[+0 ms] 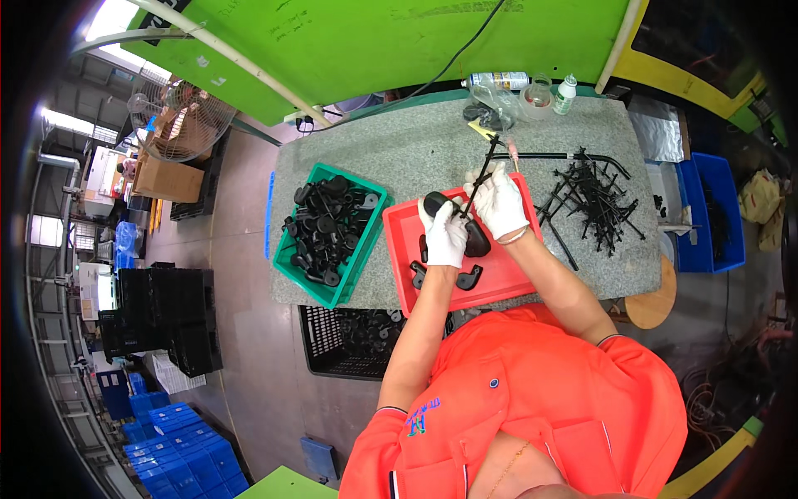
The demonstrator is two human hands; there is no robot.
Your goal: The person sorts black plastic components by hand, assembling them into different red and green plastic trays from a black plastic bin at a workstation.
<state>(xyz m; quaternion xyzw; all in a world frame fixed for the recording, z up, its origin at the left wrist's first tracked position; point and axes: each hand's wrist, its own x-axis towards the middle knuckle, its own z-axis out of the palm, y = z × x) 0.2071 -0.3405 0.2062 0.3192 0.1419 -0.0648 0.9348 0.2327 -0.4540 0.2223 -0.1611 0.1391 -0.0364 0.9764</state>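
Note:
Both my hands wear white gloves and are above a red tray (pixel 397 249). My left hand (pixel 446 233) is closed on a black plastic part (pixel 434 202) with a rounded end. My right hand (pixel 500 202) grips a thin black plastic sprue (pixel 482 175) with short side branches, which slants down toward the left hand's fingers. Whether the sprue and the part are joined, I cannot tell. Beneath the hands, a larger rounded black part (pixel 477 239) shows between them. Lower in the tray lie curved black parts (pixel 470 278).
A green crate (pixel 371 241) of black parts stands left of the tray. Loose black sprues (pixel 600 200) lie heaped at the right. Spray can (pixel 505 81), clear jar (pixel 539 98) and white bottle (pixel 565 93) stand at the back. Below the table's front edge is a black crate (pixel 320 366).

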